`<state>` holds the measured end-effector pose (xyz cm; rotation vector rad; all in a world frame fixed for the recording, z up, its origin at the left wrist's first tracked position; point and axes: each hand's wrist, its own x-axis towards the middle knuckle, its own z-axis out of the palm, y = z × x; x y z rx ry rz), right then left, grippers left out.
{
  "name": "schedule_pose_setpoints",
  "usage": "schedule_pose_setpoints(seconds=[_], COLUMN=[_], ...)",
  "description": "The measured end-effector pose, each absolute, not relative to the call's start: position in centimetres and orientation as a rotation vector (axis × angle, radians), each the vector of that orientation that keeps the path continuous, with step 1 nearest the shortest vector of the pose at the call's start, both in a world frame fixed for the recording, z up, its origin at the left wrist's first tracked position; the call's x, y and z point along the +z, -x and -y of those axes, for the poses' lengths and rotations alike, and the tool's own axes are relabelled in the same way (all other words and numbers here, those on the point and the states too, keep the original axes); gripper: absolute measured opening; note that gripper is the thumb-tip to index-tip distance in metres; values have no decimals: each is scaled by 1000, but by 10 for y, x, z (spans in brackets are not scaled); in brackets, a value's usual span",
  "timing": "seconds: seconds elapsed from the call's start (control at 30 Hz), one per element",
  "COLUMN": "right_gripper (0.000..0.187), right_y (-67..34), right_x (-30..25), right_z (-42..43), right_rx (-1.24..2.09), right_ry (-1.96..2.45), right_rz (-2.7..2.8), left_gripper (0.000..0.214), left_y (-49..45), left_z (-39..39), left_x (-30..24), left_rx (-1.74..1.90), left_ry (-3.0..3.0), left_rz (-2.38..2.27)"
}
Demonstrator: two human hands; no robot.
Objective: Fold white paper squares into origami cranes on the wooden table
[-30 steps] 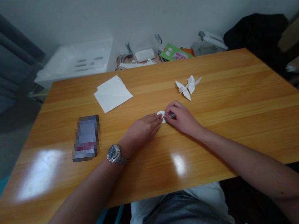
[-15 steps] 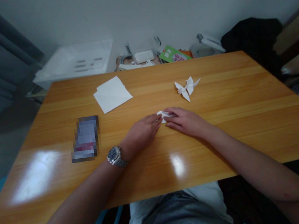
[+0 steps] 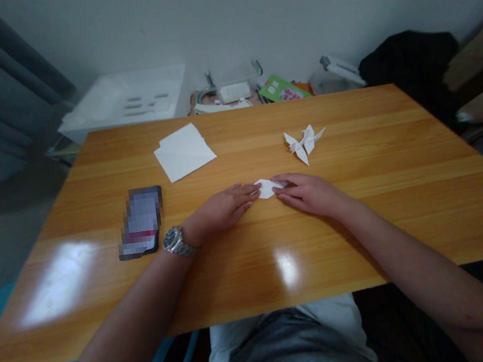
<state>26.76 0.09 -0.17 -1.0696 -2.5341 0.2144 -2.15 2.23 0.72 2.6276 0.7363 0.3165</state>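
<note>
A small piece of folded white paper [image 3: 265,189] lies on the table between my two hands. My left hand [image 3: 227,206], with a metal watch on its wrist, stretches its fingers flat, the tips resting on the paper's left corner. From the other side, my right hand [image 3: 309,193] has its fingers about the right corner and covers part of it. The paper's middle shows between the fingertips. Just beyond my right hand stand folded paper cranes [image 3: 305,144], touching or close together. White paper sheets [image 3: 185,152] lie stacked farther back on the left.
A phone [image 3: 143,219] with a blurred screen lies left of my watch. Behind the wooden table [image 3: 244,274] are a white plastic tub [image 3: 125,95], a green booklet [image 3: 283,88] and a black cloth-like heap [image 3: 407,66].
My hands have spread slightly apart, the left one shifting left and the right one right. More of the folded paper's middle now shows between them.
</note>
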Motion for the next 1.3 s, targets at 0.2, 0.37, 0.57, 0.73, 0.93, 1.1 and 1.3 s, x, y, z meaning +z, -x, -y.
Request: schedule_pose_setpoints(seconds=[0.2, 0.37, 0.57, 0.73, 0.93, 1.1, 1.3], right_gripper=[31, 28, 26, 25, 21, 25, 24], right_y=[-269, -267, -267, -266, -262, -259, -257], right_x=[-3, -1, -5, -5, 0, 2, -2], right_z=[-2, -3, -5, -6, -4, -4, -5], right_rx=[221, 211, 168, 160, 218, 234, 225], right_ry=[1081, 1071, 1036, 995, 1016, 1018, 993], right_rz=[2526, 2532, 2527, 2533, 2501, 2494, 2484], left_gripper=[38, 38, 35, 36, 34, 34, 31], left_y=[30, 29, 16, 11, 12, 11, 9], left_z=[-26, -24, -19, -19, -19, -18, -18], left_x=[13, 13, 8, 8, 7, 7, 7], left_rx=[305, 352, 413, 405, 441, 449, 468], left_ry=[-2673, -2703, -2794, -2826, -2816, -2817, -2813], left_rz=[-696, -733, -854, -873, -862, -861, -861])
